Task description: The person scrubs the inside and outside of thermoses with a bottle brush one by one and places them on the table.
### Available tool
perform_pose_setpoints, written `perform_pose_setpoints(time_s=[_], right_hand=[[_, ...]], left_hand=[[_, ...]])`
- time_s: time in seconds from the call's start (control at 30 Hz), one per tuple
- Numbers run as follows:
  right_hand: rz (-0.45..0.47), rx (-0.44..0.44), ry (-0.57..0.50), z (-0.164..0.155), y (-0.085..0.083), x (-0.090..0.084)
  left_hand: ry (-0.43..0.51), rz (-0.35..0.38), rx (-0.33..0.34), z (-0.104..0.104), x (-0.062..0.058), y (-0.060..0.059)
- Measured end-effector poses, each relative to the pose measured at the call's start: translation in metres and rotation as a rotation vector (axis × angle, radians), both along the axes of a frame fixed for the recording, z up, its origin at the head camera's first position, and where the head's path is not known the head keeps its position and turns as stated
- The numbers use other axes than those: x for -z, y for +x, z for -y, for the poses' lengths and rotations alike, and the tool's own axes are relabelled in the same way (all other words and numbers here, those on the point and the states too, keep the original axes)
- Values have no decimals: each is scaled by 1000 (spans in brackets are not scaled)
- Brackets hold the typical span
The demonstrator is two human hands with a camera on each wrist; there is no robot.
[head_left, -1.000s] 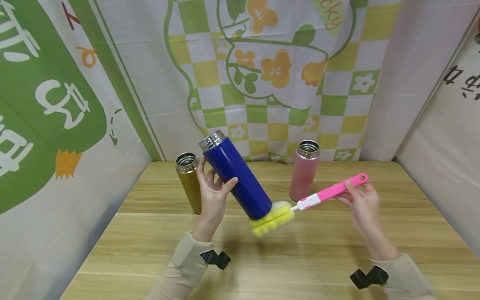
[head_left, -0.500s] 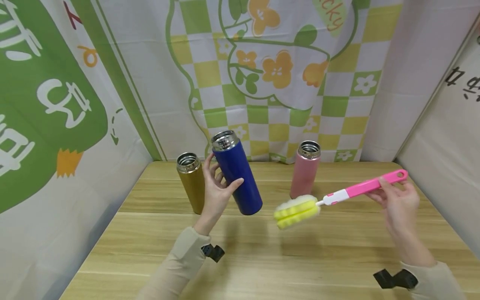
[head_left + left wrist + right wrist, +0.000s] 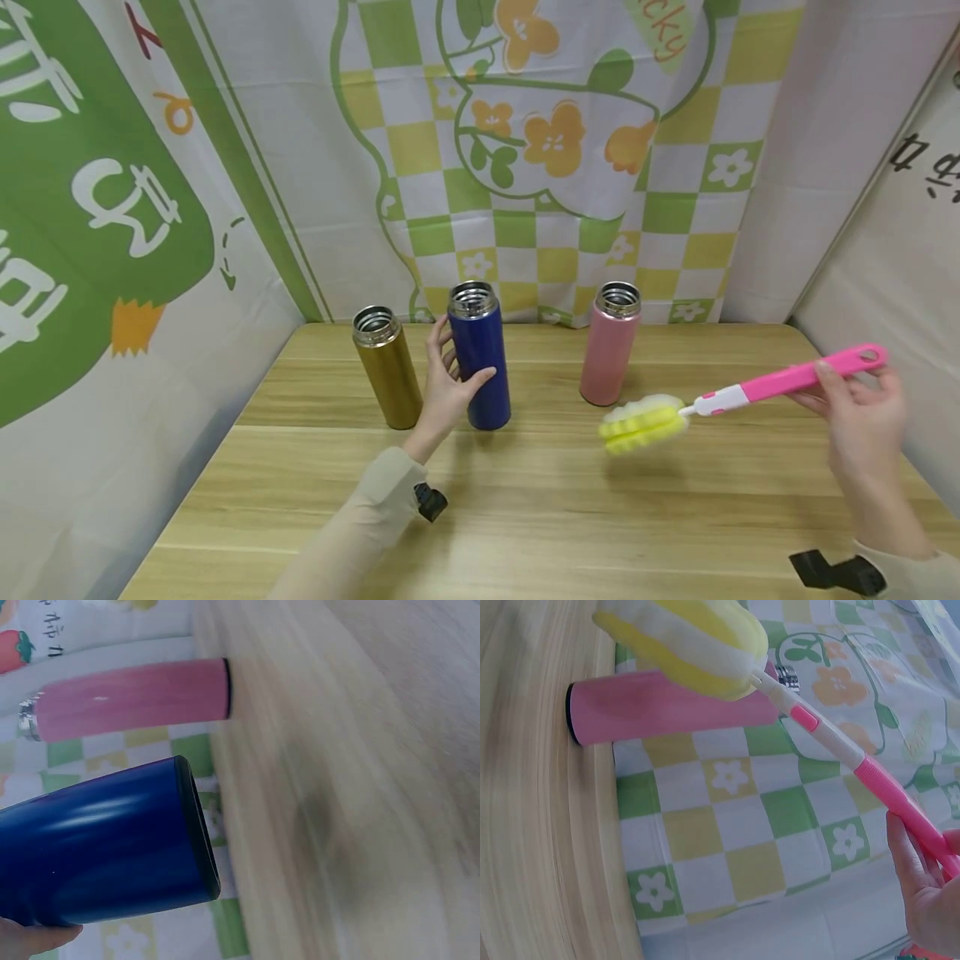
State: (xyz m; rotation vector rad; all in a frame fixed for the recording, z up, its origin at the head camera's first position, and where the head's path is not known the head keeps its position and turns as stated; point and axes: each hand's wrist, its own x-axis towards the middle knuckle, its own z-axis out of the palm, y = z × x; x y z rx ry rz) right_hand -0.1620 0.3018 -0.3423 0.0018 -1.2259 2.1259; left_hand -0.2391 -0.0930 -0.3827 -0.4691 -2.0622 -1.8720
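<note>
My left grip (image 3: 447, 385) wraps the tall blue steel flask (image 3: 478, 357), upright on the wooden tabletop (image 3: 525, 517). Gold steel flask (image 3: 386, 367) just beside it, outboard. My right grip (image 3: 862, 417) pinches the pink-handled brush (image 3: 787, 382); its yellow sponge head (image 3: 645, 423) hangs inboard, near the pink flask (image 3: 609, 343).

The blue flask (image 3: 478, 357), tilted with its base against the sponge a second ago, now stands upright on the counter (image 3: 525, 517) between the gold flask (image 3: 386, 367) and the pink flask (image 3: 609, 343). The left hand (image 3: 448, 385) grips it lower down. The right hand (image 3: 862, 421) has carried the brush (image 3: 738, 392) rightward, its yellow sponge head (image 3: 643, 423) well apart from the blue flask.
</note>
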Motion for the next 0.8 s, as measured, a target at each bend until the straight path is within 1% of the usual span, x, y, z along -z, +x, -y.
perform_pose_setpoints(time_s=[0.07,0.2,0.27,0.5,0.67,0.8], right_hand=[[4,15,4,-4,2,1],[-26,17,-69,-12,3,3],[-22,18,-87,-16,4,3],[-12,14,-79,-21,6,4],[-21,26,-80,-21,7,5],[-28,4,-94,-22,7,5]], left_hand=[[-22,8,-12,1,3,-2],[-30,33,-24,1,1,0],[-33,30,-27,1,5,-2],[-7,43,-45,6,16,-6],[9,39,-38,7,19,-8],[12,37,-31,7,21,-8]])
